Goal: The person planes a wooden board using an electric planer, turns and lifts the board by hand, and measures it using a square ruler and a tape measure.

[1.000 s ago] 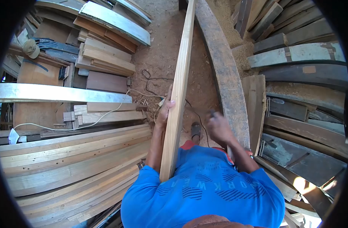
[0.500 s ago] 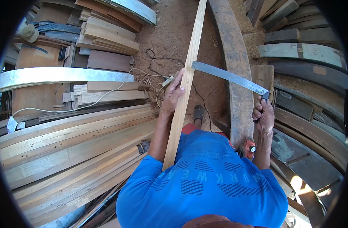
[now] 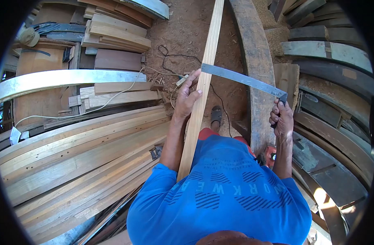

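Note:
My left hand point(image 3: 188, 98) is closed around a long, narrow wooden strip point(image 3: 206, 65), thumb on its face and fingers along its left edge. The strip runs from beside my chest up past the top of the view. In my right hand point(image 3: 282, 117) is the dark handle of a try square point(image 3: 244, 80). Its metal blade points left, and the blade's end lies across the strip just above my left fingertips. Part of the square's handle is hidden by my right fingers.
A thick worn wooden beam point(image 3: 258, 61) stands between strip and right-hand timber. Long boards point(image 3: 80, 151) are stacked at left, with a pale curved plank point(image 3: 72, 79) above them. A dark cable point(image 3: 219, 100) crosses the dirt floor. A red power tool point(image 3: 270, 155) is near my right forearm.
The square's blade has moved left, so its end now overlaps the strip's face instead of meeting its right edge. My left hand still grips the strip.

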Motion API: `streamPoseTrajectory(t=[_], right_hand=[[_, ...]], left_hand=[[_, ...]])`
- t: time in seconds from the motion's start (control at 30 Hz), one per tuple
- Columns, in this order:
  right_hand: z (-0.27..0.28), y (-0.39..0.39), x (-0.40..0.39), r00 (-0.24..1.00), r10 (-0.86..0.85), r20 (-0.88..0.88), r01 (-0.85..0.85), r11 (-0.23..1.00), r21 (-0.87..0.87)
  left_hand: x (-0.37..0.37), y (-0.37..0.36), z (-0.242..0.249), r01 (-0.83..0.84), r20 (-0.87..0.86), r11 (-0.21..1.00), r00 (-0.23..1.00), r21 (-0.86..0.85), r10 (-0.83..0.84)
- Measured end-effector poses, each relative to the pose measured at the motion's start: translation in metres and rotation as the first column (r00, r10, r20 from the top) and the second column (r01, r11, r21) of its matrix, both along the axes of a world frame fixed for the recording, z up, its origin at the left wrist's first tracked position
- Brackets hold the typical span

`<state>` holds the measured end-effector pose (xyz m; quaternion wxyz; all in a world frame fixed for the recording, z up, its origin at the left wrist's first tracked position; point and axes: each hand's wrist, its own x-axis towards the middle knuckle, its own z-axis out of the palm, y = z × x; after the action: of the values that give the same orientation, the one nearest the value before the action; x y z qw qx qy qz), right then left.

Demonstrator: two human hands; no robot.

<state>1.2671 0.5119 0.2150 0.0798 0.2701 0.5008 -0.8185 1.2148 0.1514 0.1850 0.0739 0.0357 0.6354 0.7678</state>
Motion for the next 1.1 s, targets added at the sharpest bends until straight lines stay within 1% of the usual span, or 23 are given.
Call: streamPoseTrajectory(t=[0.13, 0.23, 0.33, 0.43, 0.53, 0.77, 0.83, 0.9, 0.93, 0.97, 1.03, 1.07, 1.1], right_hand=[[-0.005, 0.003, -0.002, 1.000, 0.007, 0.016, -0.007, 0.998, 0.059], [-0.005, 0.003, -0.005, 0.998, 0.007, 0.058, -0.012, 0.996, 0.092], [-0.011, 0.007, -0.005, 0.997, 0.012, 0.075, -0.020, 0.995, 0.097], [-0.010, 0.007, -0.006, 0.995, 0.005, 0.098, -0.014, 0.995, 0.096], [-0.013, 0.010, -0.005, 0.996, 0.015, 0.094, -0.024, 0.995, 0.101], [-0.013, 0.012, -0.004, 0.997, -0.002, 0.075, -0.005, 0.996, 0.084], [-0.013, 0.014, -0.003, 0.998, -0.003, 0.057, -0.001, 0.998, 0.061], [-0.010, 0.011, -0.001, 0.983, -0.152, -0.105, 0.154, 0.988, 0.008], [-0.010, 0.010, -0.002, 0.956, -0.229, -0.183, 0.227, 0.973, -0.030], [-0.013, 0.013, -0.003, 0.915, -0.270, -0.299, 0.288, 0.957, 0.016], [-0.033, 0.029, -0.007, 0.902, -0.239, -0.360, 0.341, 0.906, 0.251], [-0.044, 0.034, -0.010, 0.895, -0.222, -0.386, 0.368, 0.856, 0.362], [-0.052, 0.034, -0.016, 0.854, 0.107, -0.510, 0.397, 0.500, 0.770]], left_hand=[[0.001, 0.001, 0.001, -0.016, 0.028, 1.000, 0.999, -0.023, 0.016], [0.000, 0.005, 0.000, -0.017, 0.010, 1.000, 1.000, -0.005, 0.017], [0.000, 0.007, 0.000, -0.028, 0.015, 0.999, 0.999, -0.028, 0.029], [0.000, 0.010, -0.001, -0.030, -0.029, 0.998, 0.999, -0.055, 0.029], [0.001, 0.013, 0.003, -0.037, -0.009, 0.997, 0.999, -0.064, 0.036], [0.001, 0.017, 0.005, -0.020, -0.021, 0.997, 1.000, -0.075, 0.019], [0.001, 0.020, 0.011, 0.003, -0.015, 0.999, 1.000, -0.052, -0.003], [0.000, 0.019, 0.012, 0.031, -0.036, 0.996, 0.999, -0.086, -0.034], [0.000, 0.019, 0.010, 0.046, -0.048, 0.993, 0.998, -0.104, -0.051], [0.003, 0.023, 0.005, -0.048, 0.005, 0.997, 0.999, -0.052, 0.048], [0.006, 0.031, -0.017, -0.234, 0.119, 0.971, 0.966, 0.039, 0.228], [0.007, 0.024, -0.033, -0.171, 0.208, 0.985, 0.964, 0.020, 0.164], [0.010, 0.012, -0.053, -0.107, 0.298, 0.994, 0.949, 0.004, 0.101]])
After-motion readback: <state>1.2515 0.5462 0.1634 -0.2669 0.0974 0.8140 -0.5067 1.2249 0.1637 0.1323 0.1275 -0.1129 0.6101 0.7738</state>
